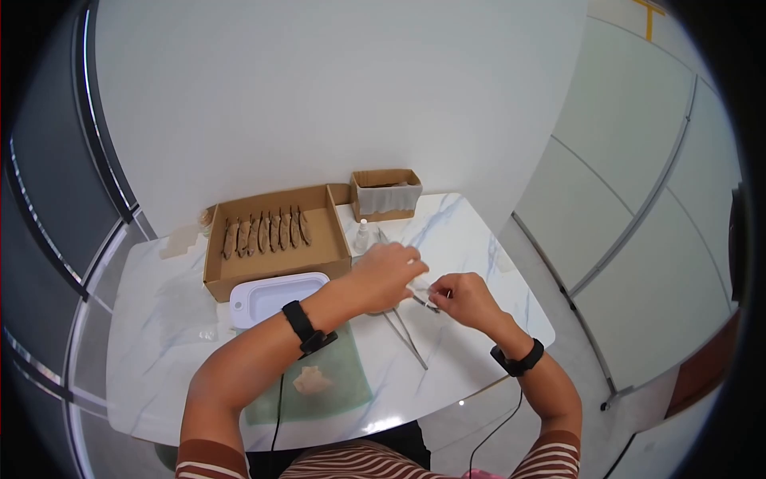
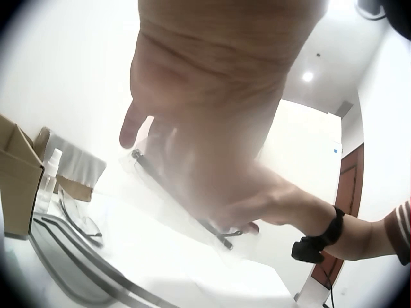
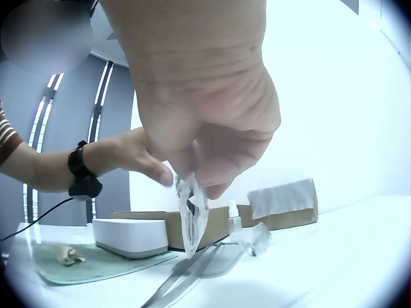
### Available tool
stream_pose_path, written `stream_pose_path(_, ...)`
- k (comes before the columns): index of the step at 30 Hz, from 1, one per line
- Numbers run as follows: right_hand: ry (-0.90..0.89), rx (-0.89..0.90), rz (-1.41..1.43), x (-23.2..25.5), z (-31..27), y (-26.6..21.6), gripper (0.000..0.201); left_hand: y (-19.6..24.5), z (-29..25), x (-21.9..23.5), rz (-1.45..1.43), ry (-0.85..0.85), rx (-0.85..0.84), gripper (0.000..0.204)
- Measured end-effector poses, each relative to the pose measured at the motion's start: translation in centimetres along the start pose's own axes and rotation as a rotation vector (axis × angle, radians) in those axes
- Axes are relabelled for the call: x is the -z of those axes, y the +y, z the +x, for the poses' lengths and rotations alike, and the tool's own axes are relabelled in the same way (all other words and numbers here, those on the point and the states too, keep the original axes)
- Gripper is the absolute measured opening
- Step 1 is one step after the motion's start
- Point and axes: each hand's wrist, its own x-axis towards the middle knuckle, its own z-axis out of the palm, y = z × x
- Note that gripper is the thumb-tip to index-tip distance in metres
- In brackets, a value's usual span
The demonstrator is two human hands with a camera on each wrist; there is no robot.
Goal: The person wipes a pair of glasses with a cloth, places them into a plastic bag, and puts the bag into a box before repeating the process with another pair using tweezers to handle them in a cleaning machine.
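My right hand [image 1: 472, 302] pinches a small clear plastic bag [image 3: 192, 218] between thumb and fingers. Inside the bag, a thin black rod-like piece [image 2: 183, 199] shows, with a knobbed end. Beside it, my left hand [image 1: 387, 275] hovers with its fingers loosely spread at the bag's other side. The left thumb [image 3: 160, 172] reaches out straight near the bag in the right wrist view. Below both hands, long grey strips [image 1: 407, 339] lie on the white marbled table [image 1: 471, 367]. Part of the bag is hidden behind the hands.
An open cardboard box [image 1: 327, 231] holds several brown elongated pieces. A smaller box [image 1: 387, 195], a spray bottle [image 1: 362, 236] and crumpled clear plastic [image 3: 257, 240] stand nearby. A white tub [image 1: 279, 295] and beige crumpled lump [image 1: 312, 381] rest on a green mat [image 1: 343, 391].
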Motion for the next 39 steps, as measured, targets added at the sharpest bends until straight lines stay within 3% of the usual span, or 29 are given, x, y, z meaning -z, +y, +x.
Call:
stream_pose_path(1,0.047,-0.053,0.007,0.1,0.7,0.8,0.016,-0.1,0.0,0.3,0.003,0.000,-0.005,0.036)
stream_pose_path(3,0.082,-0.098,-0.002,0.0,2.6,2.4,0.016,0.7,-0.3,2.2,-0.075,0.403,0.112,0.036)
stream_pose_path(5,0.116,-0.220,0.017,-0.7,4.7,4.2,0.017,1.1,-1.3,3.8,-0.155,0.450,0.147,0.031)
stream_pose_path(7,0.107,-0.274,0.076,-1.4,6.7,4.9,0.018,1.3,-2.6,4.1,-0.271,0.576,0.289,0.022)
stream_pose_path(9,0.014,-0.359,0.044,-2.6,8.8,6.2,0.018,1.2,-3.9,4.0,-0.317,0.570,0.331,0.019)
stream_pose_path(13,0.011,-0.366,-0.027,-4.9,11.6,7.3,0.019,1.6,-5.9,3.6,-0.435,0.531,0.480,0.015)
stream_pose_path(22,-0.033,-0.384,-0.220,-7.2,14.5,7.9,0.016,2.5,-10.5,3.0,-0.527,0.562,0.519,0.011)
stream_pose_path(25,-0.022,-0.324,-0.205,-7.2,14.3,7.2,0.020,2.4,-11.1,3.4,-0.562,0.590,0.521,0.011)
stream_pose_path(36,-0.190,-0.443,-0.194,-6.4,14.1,6.0,0.022,1.8,-13.0,4.7,-0.495,0.701,0.483,0.010)
stream_pose_path(39,-0.157,-0.451,-0.186,-5.9,14.0,6.2,0.018,1.4,-13.6,5.5,-0.512,0.748,0.510,0.010)
